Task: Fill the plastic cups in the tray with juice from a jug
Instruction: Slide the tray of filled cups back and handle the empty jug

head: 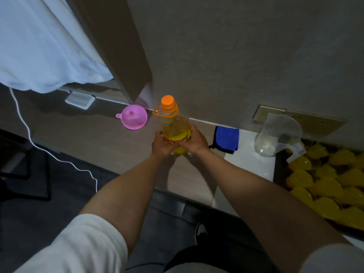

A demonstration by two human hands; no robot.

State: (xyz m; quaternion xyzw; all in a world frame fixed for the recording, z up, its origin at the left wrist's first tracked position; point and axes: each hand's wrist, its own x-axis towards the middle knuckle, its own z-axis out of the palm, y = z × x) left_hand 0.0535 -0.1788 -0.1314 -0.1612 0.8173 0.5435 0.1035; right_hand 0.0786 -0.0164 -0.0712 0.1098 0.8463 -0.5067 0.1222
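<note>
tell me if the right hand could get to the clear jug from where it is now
Probably yes. The right hand grips the juice bottle together with the left hand, so it must let go first. The clear jug stands to its right past the blue cloth, which lies flat, with nothing upright between.
</note>
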